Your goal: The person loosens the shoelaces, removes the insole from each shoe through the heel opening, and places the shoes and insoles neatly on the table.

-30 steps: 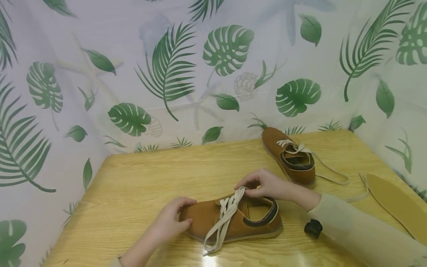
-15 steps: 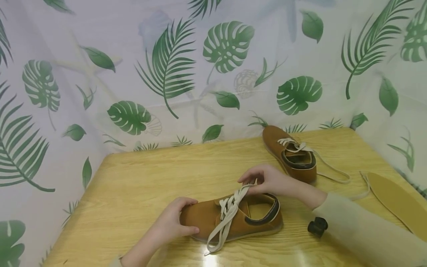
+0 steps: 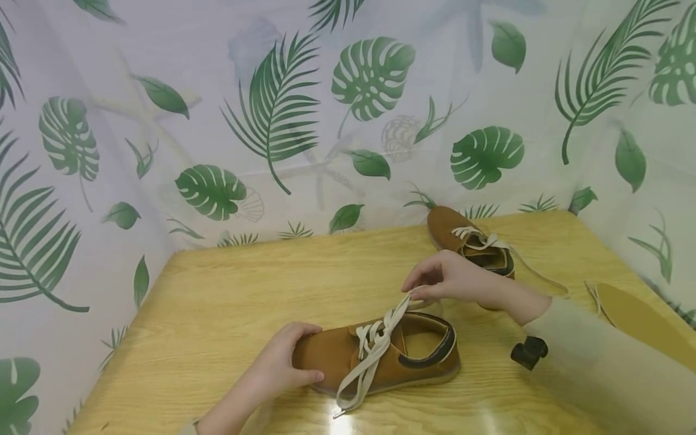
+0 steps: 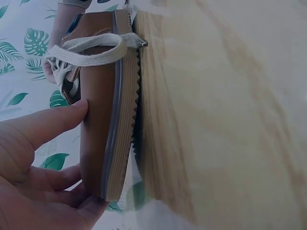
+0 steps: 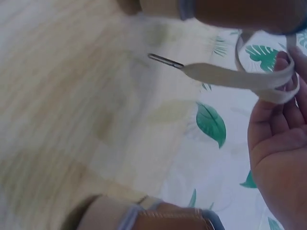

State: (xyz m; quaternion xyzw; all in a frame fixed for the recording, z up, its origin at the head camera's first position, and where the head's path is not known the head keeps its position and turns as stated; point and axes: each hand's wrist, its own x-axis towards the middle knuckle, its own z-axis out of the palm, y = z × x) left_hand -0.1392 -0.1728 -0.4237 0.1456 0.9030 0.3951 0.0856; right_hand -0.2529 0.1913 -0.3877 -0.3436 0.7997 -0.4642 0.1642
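Note:
A brown shoe lies sole-down on the wooden table, toe to the left. My left hand grips its toe, fingers on the far side and thumb on the near side; the left wrist view shows that thumb on the brown side. Above the shoe's opening, my right hand pinches a flat cream shoelace and holds it taut. In the right wrist view, the shoelace loops by the fingers and its tipped end sticks out. Another lace end hangs down the shoe's near side.
A second brown shoe stands at the back right, partly hidden by my right hand, its lace trailing right. A tan insole-shaped piece lies at the right edge. Leaf-patterned cloth hangs around the table. A black camera sits by the right sleeve.
My right hand has risen and moved right with the pinched shoelace, drawing it up away from the shoe. The left hand stays on the toe, its thumb slightly further along.

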